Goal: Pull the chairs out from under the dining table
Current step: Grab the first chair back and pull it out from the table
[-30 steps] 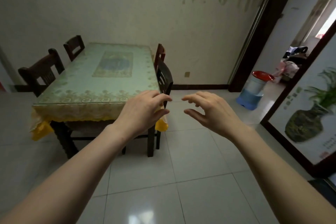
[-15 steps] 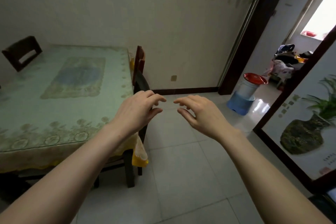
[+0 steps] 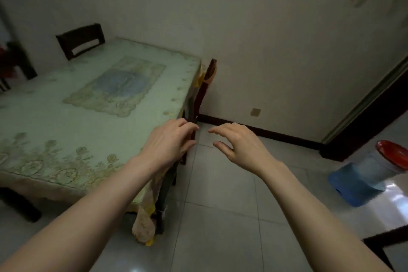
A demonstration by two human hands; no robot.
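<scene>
The dining table (image 3: pixel 66 130) has a pale green patterned cloth and fills the left half of the view. Two dark wooden chairs are tucked against its right side: the near chair (image 3: pixel 191 108) and the far chair (image 3: pixel 208 75), only their backs showing. Another dark chair (image 3: pixel 80 40) stands at the table's far left side. My left hand (image 3: pixel 170 141) hovers over the near chair's back, fingers curled and apart, possibly touching its top rail. My right hand (image 3: pixel 238 143) is open in the air just to the right, holding nothing.
A wall with a dark baseboard (image 3: pixel 265 133) runs close behind the far chair. A blue and white bucket with a red lid (image 3: pixel 371 176) stands on the tiled floor at the right, by a dark door frame (image 3: pixel 364 115). Glossy tiles (image 3: pixel 220 216) lie below my hands.
I have come closer to the table's right side and the view has turned left. Both hands have moved forward to the near chair's back, still open.
</scene>
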